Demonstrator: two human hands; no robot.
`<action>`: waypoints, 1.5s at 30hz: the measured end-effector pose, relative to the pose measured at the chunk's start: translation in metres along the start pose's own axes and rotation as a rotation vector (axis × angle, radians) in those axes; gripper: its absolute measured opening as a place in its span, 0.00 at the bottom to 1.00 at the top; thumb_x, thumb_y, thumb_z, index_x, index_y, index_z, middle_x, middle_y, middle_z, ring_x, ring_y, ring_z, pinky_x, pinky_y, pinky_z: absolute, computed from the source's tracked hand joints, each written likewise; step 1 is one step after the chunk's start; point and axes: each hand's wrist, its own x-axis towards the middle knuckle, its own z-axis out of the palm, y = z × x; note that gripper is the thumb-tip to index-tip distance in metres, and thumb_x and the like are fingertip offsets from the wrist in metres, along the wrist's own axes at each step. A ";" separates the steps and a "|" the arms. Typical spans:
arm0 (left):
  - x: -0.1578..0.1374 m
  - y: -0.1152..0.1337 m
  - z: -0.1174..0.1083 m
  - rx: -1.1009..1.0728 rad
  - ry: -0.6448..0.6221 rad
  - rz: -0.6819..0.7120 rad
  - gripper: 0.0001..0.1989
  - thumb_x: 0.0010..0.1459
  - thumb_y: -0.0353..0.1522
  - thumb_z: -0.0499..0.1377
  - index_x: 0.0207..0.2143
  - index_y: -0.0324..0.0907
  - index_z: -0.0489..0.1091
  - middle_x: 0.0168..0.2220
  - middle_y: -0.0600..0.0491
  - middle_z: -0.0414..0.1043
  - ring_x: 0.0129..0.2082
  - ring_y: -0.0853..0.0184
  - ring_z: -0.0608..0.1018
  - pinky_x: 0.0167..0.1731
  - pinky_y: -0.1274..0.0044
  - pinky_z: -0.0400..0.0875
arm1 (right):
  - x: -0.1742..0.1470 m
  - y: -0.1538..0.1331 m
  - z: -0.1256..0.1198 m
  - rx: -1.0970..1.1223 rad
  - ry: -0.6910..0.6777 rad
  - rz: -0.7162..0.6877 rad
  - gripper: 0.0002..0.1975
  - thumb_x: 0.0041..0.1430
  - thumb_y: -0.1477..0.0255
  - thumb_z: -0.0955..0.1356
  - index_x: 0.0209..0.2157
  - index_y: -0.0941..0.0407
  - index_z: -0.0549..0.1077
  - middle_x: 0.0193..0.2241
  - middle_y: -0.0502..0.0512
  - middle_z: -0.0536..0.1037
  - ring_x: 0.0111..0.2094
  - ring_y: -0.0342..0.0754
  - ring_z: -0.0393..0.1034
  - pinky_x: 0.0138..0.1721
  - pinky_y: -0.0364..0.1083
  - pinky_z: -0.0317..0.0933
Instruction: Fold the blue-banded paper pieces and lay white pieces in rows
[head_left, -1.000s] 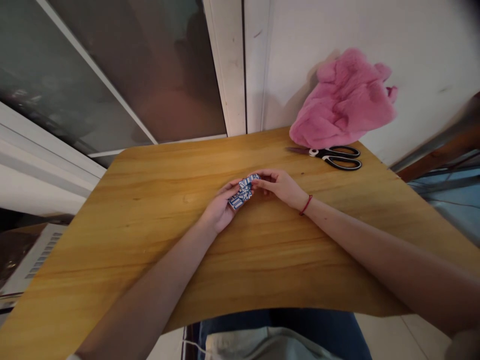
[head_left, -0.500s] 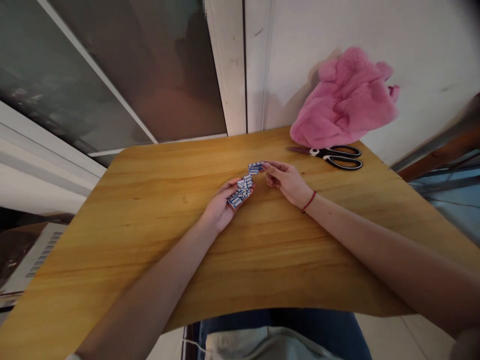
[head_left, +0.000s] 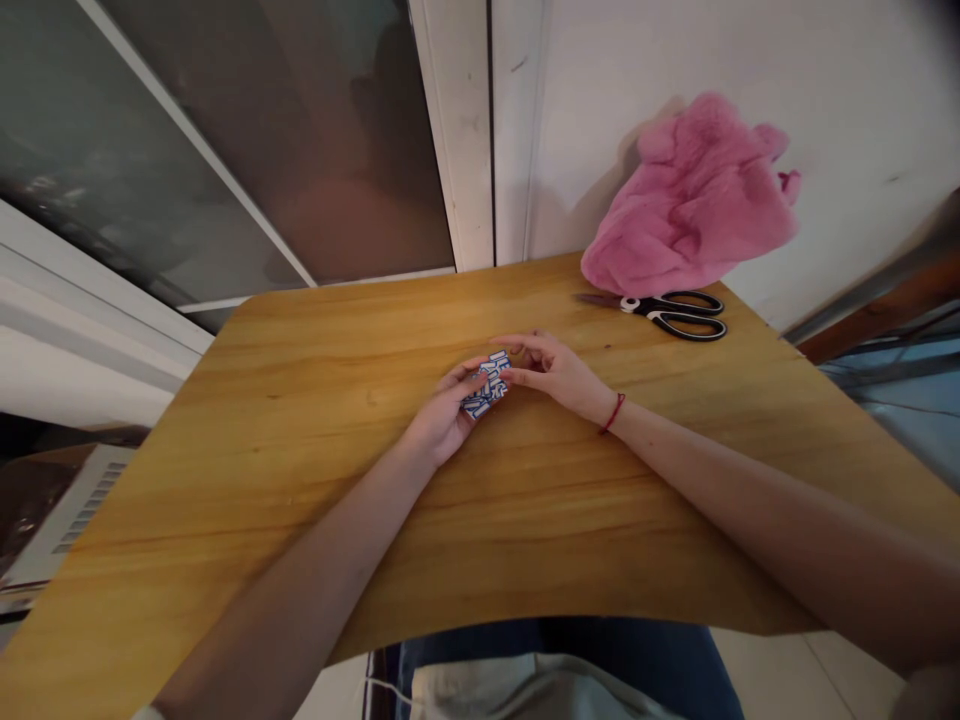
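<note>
Closed around a small stack of blue-and-white cut-out pieces (head_left: 486, 393), my left hand (head_left: 442, 420) holds it just above the table, thumb across the top. The pieces have white bar-like strokes outlined in blue, like lettering; their material is unclear. My right hand (head_left: 559, 373) is at the stack's upper right side. Its thumb tip touches the pieces, while the index finger stretches out past their top edge, apart from the thumb. A red cord bracelet (head_left: 613, 413) circles the right wrist.
Black-handled scissors (head_left: 660, 308) lie at the back right of the wooden table (head_left: 315, 400), blades pointing left. Behind them a pink plush cloth (head_left: 690, 205) is heaped against the white wall. A glass-panelled door (head_left: 322, 130) stands beyond the table's far edge.
My right hand has brought its blue-and-white piece down onto the stack in my left hand, and its fingers have spread. The left hand has stayed nearly in place.
</note>
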 end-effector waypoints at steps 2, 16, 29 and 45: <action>0.000 0.000 -0.001 0.014 -0.012 -0.012 0.11 0.53 0.20 0.57 0.38 0.37 0.72 0.34 0.53 0.77 0.29 0.74 0.77 0.33 0.83 0.71 | 0.000 0.003 0.000 0.011 -0.006 0.004 0.26 0.50 0.62 0.72 0.51 0.53 0.71 0.37 0.53 0.65 0.31 0.42 0.58 0.34 0.44 0.59; 0.000 -0.002 -0.001 -0.018 -0.018 0.009 0.09 0.56 0.21 0.56 0.39 0.36 0.70 0.35 0.50 0.75 0.33 0.71 0.77 0.33 0.81 0.70 | -0.006 0.002 0.009 -0.274 -0.172 -0.202 0.26 0.51 0.62 0.72 0.51 0.53 0.69 0.47 0.58 0.65 0.50 0.52 0.62 0.54 0.53 0.59; -0.004 -0.001 0.001 0.018 -0.063 -0.046 0.11 0.55 0.21 0.56 0.42 0.35 0.70 0.40 0.47 0.74 0.35 0.71 0.77 0.38 0.80 0.71 | -0.001 0.002 0.003 -0.069 -0.143 -0.099 0.15 0.51 0.71 0.71 0.42 0.56 0.73 0.40 0.55 0.72 0.40 0.46 0.69 0.44 0.48 0.64; -0.004 0.002 0.002 -0.006 -0.016 -0.084 0.08 0.58 0.22 0.55 0.39 0.35 0.71 0.38 0.48 0.75 0.33 0.72 0.77 0.38 0.80 0.74 | -0.001 0.003 0.002 -0.024 -0.125 -0.093 0.15 0.50 0.69 0.72 0.41 0.55 0.73 0.42 0.54 0.75 0.44 0.48 0.69 0.49 0.50 0.61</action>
